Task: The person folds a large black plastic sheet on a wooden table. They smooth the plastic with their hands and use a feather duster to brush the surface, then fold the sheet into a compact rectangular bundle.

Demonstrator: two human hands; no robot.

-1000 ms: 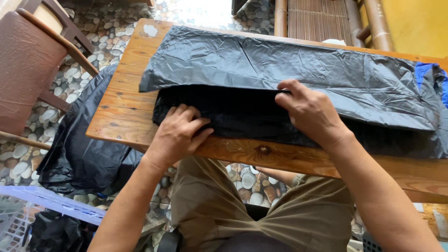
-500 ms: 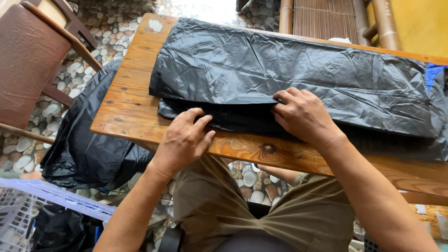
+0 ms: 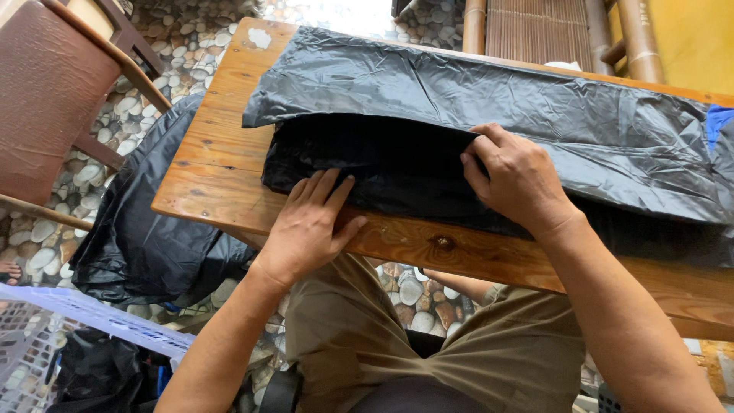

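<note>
A large black plastic bag [image 3: 428, 99] lies spread and partly folded across a wooden table [image 3: 214, 176]. My left hand [image 3: 310, 226] rests flat, fingers together, on the bag's near folded edge by the table's front. My right hand [image 3: 516, 180] pinches the edge of the bag's upper layer between thumb and fingers, lifting it slightly off the darker layer below. The bag's right end runs out of view.
Another black bag [image 3: 145, 237] hangs off the table's left side to the pebbled floor. A brown chair [image 3: 46, 115] stands at the left. A pale plastic crate [image 3: 46, 336] sits at the lower left. Bamboo posts [image 3: 474, 27] rise behind the table. A blue item [image 3: 717, 122] shows at the right edge.
My right hand has shifted right along the bag and now pinches the upper layer's edge. My left hand has slid slightly toward me and flattened on the fold.
</note>
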